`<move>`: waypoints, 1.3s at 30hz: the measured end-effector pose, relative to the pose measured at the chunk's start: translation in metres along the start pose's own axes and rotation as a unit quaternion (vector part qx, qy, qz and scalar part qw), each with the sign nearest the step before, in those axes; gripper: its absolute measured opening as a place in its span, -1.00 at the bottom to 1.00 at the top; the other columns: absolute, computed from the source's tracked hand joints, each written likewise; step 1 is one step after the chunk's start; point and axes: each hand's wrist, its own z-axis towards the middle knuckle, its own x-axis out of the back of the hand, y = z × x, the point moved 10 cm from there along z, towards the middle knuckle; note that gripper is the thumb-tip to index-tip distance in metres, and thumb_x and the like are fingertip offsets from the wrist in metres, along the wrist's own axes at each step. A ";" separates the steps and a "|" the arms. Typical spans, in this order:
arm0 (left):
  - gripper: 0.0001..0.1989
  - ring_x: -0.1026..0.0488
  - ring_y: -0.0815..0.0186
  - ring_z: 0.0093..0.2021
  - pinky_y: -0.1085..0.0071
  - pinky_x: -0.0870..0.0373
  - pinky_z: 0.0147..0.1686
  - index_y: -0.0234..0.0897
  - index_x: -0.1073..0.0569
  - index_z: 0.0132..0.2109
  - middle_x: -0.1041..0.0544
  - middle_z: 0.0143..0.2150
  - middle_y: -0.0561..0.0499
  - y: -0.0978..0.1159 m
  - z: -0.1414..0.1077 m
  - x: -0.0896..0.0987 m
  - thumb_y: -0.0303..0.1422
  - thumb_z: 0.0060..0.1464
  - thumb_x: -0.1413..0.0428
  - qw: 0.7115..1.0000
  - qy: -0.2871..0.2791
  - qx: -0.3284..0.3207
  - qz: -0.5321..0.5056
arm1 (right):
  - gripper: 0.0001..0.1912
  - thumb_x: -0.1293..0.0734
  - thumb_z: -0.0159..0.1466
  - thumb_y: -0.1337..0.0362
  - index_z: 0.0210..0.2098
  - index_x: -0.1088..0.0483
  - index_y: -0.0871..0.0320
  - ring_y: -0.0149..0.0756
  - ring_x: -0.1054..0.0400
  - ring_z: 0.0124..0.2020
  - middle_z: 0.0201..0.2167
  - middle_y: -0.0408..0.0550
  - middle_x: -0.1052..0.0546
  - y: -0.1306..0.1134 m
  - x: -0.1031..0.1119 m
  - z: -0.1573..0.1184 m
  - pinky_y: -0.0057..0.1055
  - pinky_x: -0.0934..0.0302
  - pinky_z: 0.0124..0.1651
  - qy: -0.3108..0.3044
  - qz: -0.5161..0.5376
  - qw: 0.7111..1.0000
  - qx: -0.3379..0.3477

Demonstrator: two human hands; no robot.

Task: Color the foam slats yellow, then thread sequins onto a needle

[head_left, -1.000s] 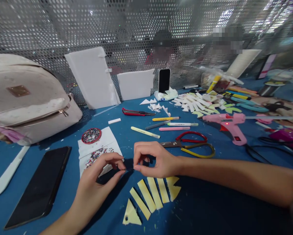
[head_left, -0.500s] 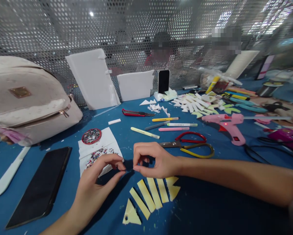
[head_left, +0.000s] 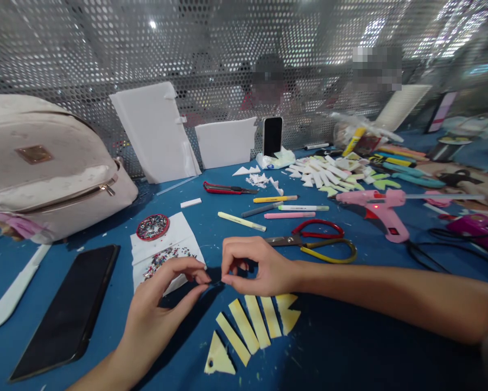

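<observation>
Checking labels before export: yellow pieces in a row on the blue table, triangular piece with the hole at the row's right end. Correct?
One error: the triangular piece with the hole is at the row's left end, as the head view shows. The yellow pieces do lie in a row on the blue table.

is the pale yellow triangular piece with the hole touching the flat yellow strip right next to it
Apart. In the head view, blue tabletop shows between the pale yellow triangular piece and the flat yellow strip along their facing edges.
</observation>
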 end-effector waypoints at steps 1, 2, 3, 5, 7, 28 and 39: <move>-0.75 -0.56 0.34 -0.19 0.44 -0.51 -0.10 -0.07 -0.46 -0.01 -0.58 -0.21 0.10 0.000 0.000 0.000 -0.48 0.22 -0.21 1.000 0.000 -0.001 -0.001 | -0.93 -0.37 0.27 0.39 -0.37 -0.43 0.21 -0.48 -0.29 -0.42 -0.42 -0.14 -0.40 0.000 0.000 0.000 -0.55 -0.14 -0.43 -0.001 -0.001 1.000 0.000; -0.75 -0.56 0.34 -0.19 0.44 -0.51 -0.10 -0.08 -0.46 -0.01 -0.58 -0.21 0.10 0.001 0.001 0.000 -0.48 0.22 -0.22 1.000 0.000 -0.003 -0.001 | -0.93 -0.36 0.28 0.39 -0.36 -0.43 0.21 -0.47 -0.29 -0.42 -0.42 -0.14 -0.41 0.000 -0.001 0.000 -0.55 -0.15 -0.43 -0.003 -0.002 1.000 0.000; -0.75 -0.56 0.34 -0.19 0.44 -0.51 -0.10 -0.09 -0.46 -0.01 -0.58 -0.21 0.10 0.001 0.001 0.000 -0.49 0.22 -0.22 1.000 0.001 -0.005 0.000 | -0.93 -0.36 0.28 0.39 -0.36 -0.43 0.20 -0.47 -0.29 -0.42 -0.42 -0.13 -0.41 0.000 -0.001 0.000 -0.55 -0.15 -0.42 -0.004 -0.003 1.000 0.000; -0.74 -0.56 0.33 -0.19 0.44 -0.51 -0.11 -0.11 -0.47 -0.01 -0.58 -0.21 0.08 0.002 0.001 0.001 -0.50 0.21 -0.23 1.000 0.003 -0.010 0.003 | -0.92 -0.36 0.29 0.38 -0.36 -0.43 0.21 -0.48 -0.29 -0.42 -0.42 -0.14 -0.41 0.000 -0.001 0.000 -0.56 -0.15 -0.43 -0.002 -0.005 1.000 0.005; -0.73 -0.56 0.34 -0.18 0.44 -0.51 -0.10 -0.12 -0.47 0.00 -0.59 -0.21 0.08 0.004 0.000 0.001 -0.52 0.20 -0.23 1.000 0.005 -0.017 0.004 | -0.93 -0.37 0.28 0.39 -0.36 -0.43 0.22 -0.49 -0.29 -0.42 -0.42 -0.14 -0.41 -0.001 -0.001 -0.001 -0.57 -0.15 -0.42 0.001 -0.008 1.000 0.010; -0.68 -0.57 0.40 -0.20 0.51 -0.53 -0.07 -0.07 -0.48 0.00 -0.58 -0.21 0.14 0.005 -0.003 0.001 -0.54 0.18 -0.24 0.999 0.017 -0.019 -0.036 | -0.95 -0.39 0.33 0.38 -0.25 -0.51 0.25 -0.49 -0.32 -0.40 -0.35 -0.11 -0.46 0.010 -0.011 0.001 -0.56 -0.20 -0.35 -0.046 -0.031 0.998 -0.018; -0.75 -0.58 0.40 -0.24 0.58 -0.54 -0.17 -0.10 -0.50 -0.08 -0.61 -0.29 0.13 -0.011 0.003 0.008 -0.48 0.12 -0.29 0.992 0.063 0.072 -0.077 | -0.92 -0.41 0.31 0.34 -0.29 -0.51 0.25 -0.50 -0.28 -0.43 -0.37 -0.13 -0.43 0.023 0.001 0.002 -0.55 -0.16 -0.41 0.001 0.046 0.994 -0.098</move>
